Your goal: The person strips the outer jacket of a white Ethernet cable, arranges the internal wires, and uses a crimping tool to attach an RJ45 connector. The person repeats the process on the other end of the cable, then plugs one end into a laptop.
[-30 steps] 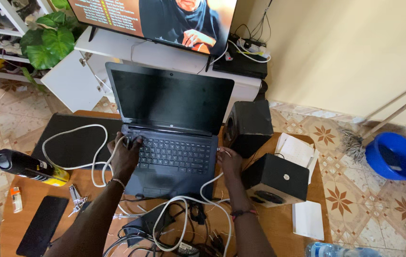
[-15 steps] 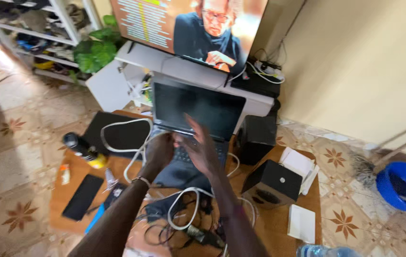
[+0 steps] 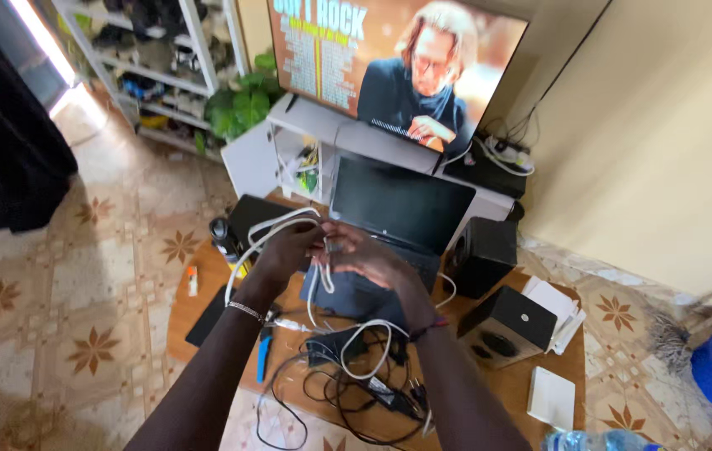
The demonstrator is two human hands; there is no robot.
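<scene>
Above the low wooden table (image 3: 531, 380), both hands meet in front of the open laptop (image 3: 398, 209). The left hand (image 3: 285, 250) is curled around a white cable (image 3: 268, 234), which loops up and over toward the left side of the table and hangs down below the hands in loose strands. The right hand (image 3: 368, 259) has its fingers partly spread and pinches the same cable near a small plug end held between the two hands. A thin bracelet (image 3: 246, 311) sits on the left wrist.

Under the hands, a tangle of black cords (image 3: 331, 397) and a dark power brick lie on the table's front part. A blue pen (image 3: 262, 359) lies just beside the left forearm, and a black phone (image 3: 206, 316) rests near the table's left edge. Two dark speakers stand to the right of the laptop: one upright (image 3: 485, 255), the other tilted (image 3: 506, 326) closer to the front. White papers (image 3: 556, 305) lie beside the tilted speaker, and a white box (image 3: 552, 397) sits near the right front corner. Behind the laptop a television (image 3: 398, 75) stands on a white cabinet (image 3: 289, 146).
</scene>
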